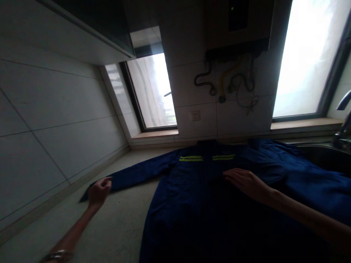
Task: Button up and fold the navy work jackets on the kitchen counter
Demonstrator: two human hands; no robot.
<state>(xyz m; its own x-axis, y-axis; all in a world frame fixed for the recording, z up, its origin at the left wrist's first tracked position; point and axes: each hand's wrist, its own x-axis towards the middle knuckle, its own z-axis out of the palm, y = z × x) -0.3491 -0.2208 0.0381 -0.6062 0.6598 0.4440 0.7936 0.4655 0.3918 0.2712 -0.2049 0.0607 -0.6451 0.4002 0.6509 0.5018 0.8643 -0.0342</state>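
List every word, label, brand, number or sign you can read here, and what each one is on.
No text can be read.
Blue jacket: a faint mark above the yellow-green stripes on the picture's right, too small and dark to read.
Wall unit: a green light shows on its dark panel; no legible characters.

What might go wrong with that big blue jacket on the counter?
The blue cloth on the right lies by the sink, so it might slip in. The left hand is by the end of the jacket's sleeve; a sudden tug might crease it. The room looks dim, so wrinkles on the dark jacket might be hard to spot.
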